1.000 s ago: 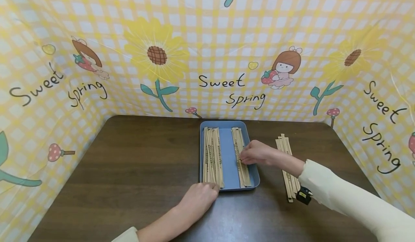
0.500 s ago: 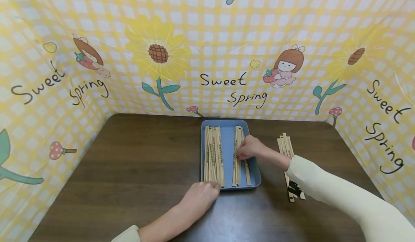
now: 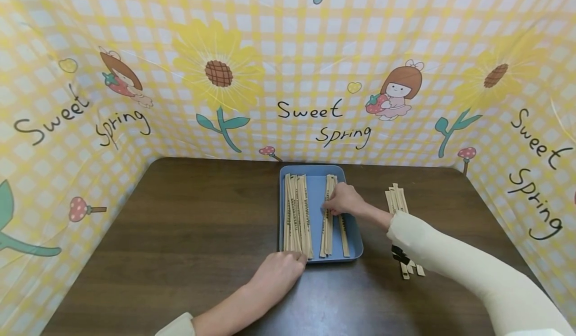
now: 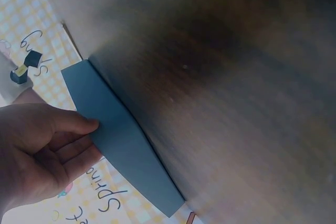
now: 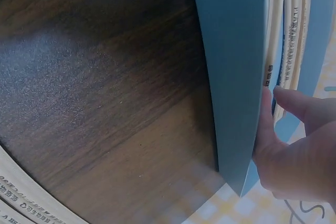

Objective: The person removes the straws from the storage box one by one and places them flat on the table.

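A blue rectangular tray [image 3: 316,188] holds long paper-wrapped straws with printed text. A wide bundle of straws [image 3: 297,216] lies along its left side, and a narrower bunch of straws [image 3: 328,238] right of its middle. One lone straw [image 3: 344,238] lies near the right wall. My left hand [image 3: 280,275] grips the tray's near-left corner; in the left wrist view its thumb [image 4: 86,125] lies against the wall. My right hand [image 3: 345,199] reaches over the right wall and pinches the narrower bunch partway along, its fingertips partly hidden.
More wrapped straws [image 3: 398,200] lie loosely stacked on the table right of the tray, partly covered by my right sleeve [image 3: 445,251]. The brown table [image 3: 207,216] meets a yellow checked cloth [image 3: 297,66] at the back and sides.
My right hand has moved left and slightly away from me. The narrower bunch has shifted left with it, parting from the lone straw by the right wall. My left hand has stayed at the corner.
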{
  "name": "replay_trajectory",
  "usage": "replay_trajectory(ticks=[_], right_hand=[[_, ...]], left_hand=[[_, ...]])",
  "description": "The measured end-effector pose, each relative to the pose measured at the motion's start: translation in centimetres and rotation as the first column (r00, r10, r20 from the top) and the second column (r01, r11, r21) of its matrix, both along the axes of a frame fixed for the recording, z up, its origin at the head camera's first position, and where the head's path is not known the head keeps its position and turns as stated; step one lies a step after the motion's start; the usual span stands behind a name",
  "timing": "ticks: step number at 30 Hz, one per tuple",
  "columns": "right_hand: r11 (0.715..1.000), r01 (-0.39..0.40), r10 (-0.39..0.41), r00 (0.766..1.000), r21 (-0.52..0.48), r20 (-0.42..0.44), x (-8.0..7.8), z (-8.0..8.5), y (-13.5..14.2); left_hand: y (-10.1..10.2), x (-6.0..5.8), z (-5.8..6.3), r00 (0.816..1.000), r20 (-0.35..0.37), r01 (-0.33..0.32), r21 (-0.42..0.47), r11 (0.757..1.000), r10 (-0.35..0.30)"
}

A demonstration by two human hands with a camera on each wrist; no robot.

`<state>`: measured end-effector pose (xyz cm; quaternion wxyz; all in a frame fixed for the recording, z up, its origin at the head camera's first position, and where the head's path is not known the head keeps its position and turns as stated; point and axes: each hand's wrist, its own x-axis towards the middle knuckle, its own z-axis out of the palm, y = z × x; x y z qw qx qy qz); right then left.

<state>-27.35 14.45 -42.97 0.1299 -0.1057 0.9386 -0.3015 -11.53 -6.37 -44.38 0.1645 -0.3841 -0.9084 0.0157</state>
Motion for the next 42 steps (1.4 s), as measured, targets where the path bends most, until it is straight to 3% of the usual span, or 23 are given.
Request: replay_trajectory(ticks=[8, 23, 42], right_hand=[[0.999, 0.032, -0.032, 0.999, 0.021, -0.003, -0.4, -0.3, -0.1], [0.984, 0.135, -0.12, 0.984, -0.116, 0.128, -0.5, 0.0, -0.3], [0.924, 0.217, -0.129, 0.953, -0.316, 0.276, -0.1, 2.2, 1.4]], left_hand=[[0.0, 0.0, -0.1, 1.0, -0.002, 0.0, 0.006, 1.0, 0.0], [0.0, 0.1, -0.1, 1.0, 0.002, 0.003, 0.015, 1.0, -0.003], [-0.1, -0.1, -0.3, 1.0, -0.01, -0.004, 0.008, 1.0, 0.004]])
